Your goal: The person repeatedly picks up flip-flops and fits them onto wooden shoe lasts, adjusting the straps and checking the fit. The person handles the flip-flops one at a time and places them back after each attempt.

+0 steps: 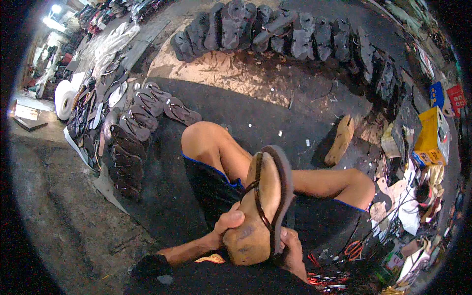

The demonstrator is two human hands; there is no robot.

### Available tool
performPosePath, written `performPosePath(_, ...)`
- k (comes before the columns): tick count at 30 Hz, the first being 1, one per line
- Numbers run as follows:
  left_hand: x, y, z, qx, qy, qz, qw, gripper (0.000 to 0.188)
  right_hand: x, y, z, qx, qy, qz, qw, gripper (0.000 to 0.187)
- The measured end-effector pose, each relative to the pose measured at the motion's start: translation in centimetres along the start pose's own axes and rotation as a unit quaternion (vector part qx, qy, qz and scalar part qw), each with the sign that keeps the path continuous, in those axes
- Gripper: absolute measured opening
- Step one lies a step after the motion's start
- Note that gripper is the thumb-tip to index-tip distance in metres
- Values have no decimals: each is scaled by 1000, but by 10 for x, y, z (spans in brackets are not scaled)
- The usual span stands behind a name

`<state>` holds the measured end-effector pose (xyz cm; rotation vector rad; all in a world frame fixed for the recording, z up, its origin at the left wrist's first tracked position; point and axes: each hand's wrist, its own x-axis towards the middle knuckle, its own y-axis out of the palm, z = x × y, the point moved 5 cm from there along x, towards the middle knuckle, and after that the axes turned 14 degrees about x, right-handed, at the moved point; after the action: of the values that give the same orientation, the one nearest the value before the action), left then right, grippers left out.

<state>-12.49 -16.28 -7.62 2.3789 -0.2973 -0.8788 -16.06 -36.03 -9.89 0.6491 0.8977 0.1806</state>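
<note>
Between my hands, above my lap, is a flip-flop with a dark sole and thin, shiny brown straps. A worn wooden shoe last sits against its upper face, under the straps, toe pointing away from me. My left hand is closed on the left side of the last, thumb on top. On the other side, my right hand grips the flip-flop's edge near the heel; some of its fingers are hidden behind the sole.
A second wooden last lies beyond my right knee. Dark soles stand in a curved row at the back. Strapped flip-flops lie at the left, near a white roll. Orange-handled scissors and a yellow box are at the right.
</note>
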Motion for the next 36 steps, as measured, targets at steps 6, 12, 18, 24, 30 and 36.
performPosePath(6, 19, 74, -68, 191, 125, 67, 971, 99, 39, -25, -19, 113, 145, -87, 979, 34)
performPosePath(12, 63, 42, -77, 337, 138, -121, 923, 98, 62, 20, 45, 121, -221, -45, 967, 47)
performPosePath(18, 81, 62, -93, 394, 237, -96, 883, 72, 54, 48, 84, -153, -395, 86, 902, 128)
performPosePath(24, 68, 23, -105, 517, 162, 3, 840, 37, 26, 33, 92, 120, -100, 59, 986, 111)
performPosePath(30, 71, 13, -38, 189, 49, 163, 967, 32, 1, 68, 118, -21, -189, 189, 963, 122)
performPosePath(36, 122, 7, -10, 52, 47, 158, 985, 40, 29, 70, 117, -113, -264, 128, 949, 137)
